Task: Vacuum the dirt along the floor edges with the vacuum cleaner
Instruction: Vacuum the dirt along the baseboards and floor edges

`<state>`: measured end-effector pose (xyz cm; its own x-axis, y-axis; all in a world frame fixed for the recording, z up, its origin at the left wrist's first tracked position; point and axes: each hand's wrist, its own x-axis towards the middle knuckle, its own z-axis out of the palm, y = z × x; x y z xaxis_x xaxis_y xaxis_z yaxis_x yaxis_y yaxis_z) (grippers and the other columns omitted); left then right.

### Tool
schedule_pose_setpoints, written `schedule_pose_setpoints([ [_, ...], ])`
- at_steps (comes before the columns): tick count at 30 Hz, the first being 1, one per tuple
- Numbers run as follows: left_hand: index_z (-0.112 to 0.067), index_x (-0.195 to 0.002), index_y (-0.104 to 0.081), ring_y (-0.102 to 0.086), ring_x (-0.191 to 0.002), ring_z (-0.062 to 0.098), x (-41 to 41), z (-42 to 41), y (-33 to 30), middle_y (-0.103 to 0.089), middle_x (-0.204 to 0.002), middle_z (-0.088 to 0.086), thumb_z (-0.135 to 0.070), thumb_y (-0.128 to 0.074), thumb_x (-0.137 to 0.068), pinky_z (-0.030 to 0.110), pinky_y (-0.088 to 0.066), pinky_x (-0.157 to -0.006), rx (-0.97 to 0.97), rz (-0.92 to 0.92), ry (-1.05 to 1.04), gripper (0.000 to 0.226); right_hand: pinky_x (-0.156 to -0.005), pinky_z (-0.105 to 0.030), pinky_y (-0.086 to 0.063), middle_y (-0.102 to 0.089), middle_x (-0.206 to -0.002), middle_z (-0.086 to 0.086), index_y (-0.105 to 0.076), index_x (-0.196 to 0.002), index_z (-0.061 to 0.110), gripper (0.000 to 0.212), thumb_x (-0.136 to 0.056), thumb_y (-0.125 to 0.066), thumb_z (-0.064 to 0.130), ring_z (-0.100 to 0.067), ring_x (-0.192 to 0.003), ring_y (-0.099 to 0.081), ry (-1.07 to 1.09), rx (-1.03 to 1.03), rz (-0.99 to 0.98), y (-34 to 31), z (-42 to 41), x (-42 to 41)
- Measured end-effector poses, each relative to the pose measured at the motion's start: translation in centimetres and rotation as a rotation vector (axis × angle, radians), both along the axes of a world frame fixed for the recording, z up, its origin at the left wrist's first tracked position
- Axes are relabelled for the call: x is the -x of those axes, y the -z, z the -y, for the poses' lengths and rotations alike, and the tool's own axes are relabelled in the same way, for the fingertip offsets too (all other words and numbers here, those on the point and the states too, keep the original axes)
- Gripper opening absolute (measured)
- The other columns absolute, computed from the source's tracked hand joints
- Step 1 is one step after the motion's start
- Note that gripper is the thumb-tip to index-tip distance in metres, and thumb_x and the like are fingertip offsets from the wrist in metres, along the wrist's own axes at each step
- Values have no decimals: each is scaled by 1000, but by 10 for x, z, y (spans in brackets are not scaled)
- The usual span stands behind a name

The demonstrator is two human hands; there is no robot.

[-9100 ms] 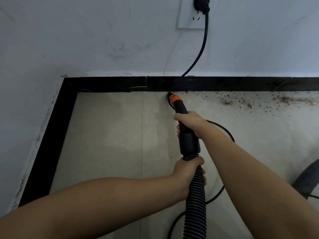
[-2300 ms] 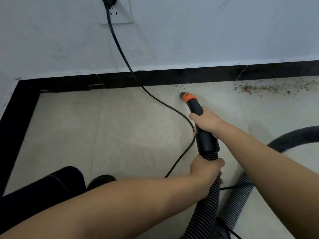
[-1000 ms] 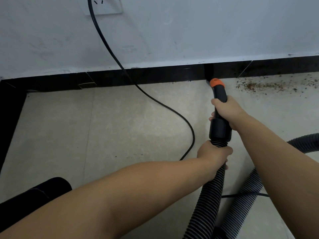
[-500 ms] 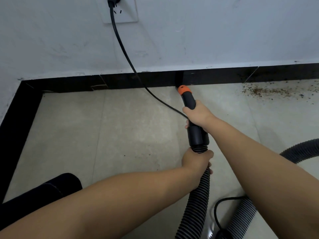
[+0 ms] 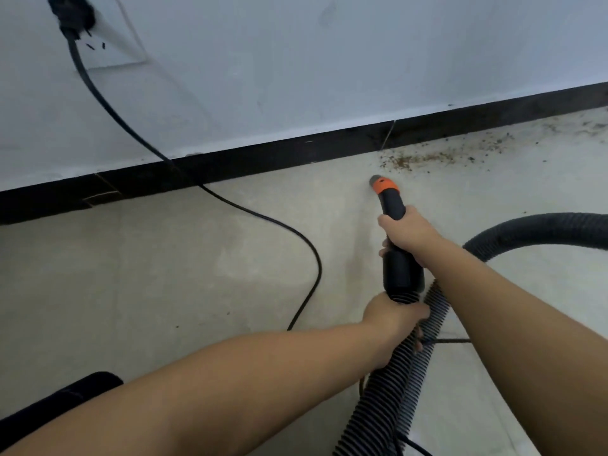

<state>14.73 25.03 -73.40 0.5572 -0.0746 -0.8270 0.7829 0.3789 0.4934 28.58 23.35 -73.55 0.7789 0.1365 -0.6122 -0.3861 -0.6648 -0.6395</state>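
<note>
The right hand (image 5: pixel 406 230) gripped the nozzle (image 5: pixel 390 205), the left hand (image 5: pixel 393 319) clasped its hose (image 5: pixel 391 396); dirt (image 5: pixel 424 158) lay just beyond the nozzle, the power cord (image 5: pixel 263 218) trailing left of it.

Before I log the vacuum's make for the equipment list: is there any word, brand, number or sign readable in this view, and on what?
None can be read.
Vacuum nozzle: orange collar and black tube, no lettering visible.
Hose: plain ribbed grey, no marking.
Plug and wall socket: only the socket's slots show, no text.
Wall and baseboard: scuffs only.
</note>
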Motion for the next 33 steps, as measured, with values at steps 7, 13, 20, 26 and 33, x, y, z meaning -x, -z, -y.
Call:
schedule_pose_setpoints([
  [7,-5,-96,-54,-50,-48,23,-41,40,0,-53,-66,10,-9,-62,-83,30,-46,-53,-15,7,125,16,-45,-27,-47,-55,-76,-14,-41,-118,8,29,-94,-51,18,-28,-58,-60,183,-16,-3,-2,63,-38],
  [13,-6,-95,-54,-49,-49,23,-70,56,7,-52,-65,9,-8,-62,-83,30,-44,-51,-55,30,147,14,-73,-49,-58,-55,-87,-18,-41,-124,5,37,-92,-52,19,-34,-74,-61,221,-13,32,8,82,-66],
  [20,-10,-80,-53,-48,-46,21,-75,66,11,-52,-62,8,-8,-61,-84,26,-44,-48,-81,63,97,9,-62,-41,-57,-54,-90,-16,-40,-120,10,31,-92,-50,20,-32,-69,-61,134,-14,52,9,85,-74],
  [26,-10,-79,-56,-50,-46,21,-45,40,10,-55,-61,8,-10,-63,-84,25,-45,-44,-141,25,32,8,-62,-40,-57,-55,-92,-17,-39,-118,11,28,-93,-49,20,-32,-69,-60,44,-83,13,9,49,-44],
  [33,-9,-88,-54,-53,-48,21,-29,-9,-1,-56,-66,9,-11,-62,-85,27,-46,-51,-165,-13,42,9,-78,-50,-58,-55,-87,-17,-39,-119,10,32,-90,-50,20,-32,-70,-61,12,-201,-37,4,-7,-26],
])
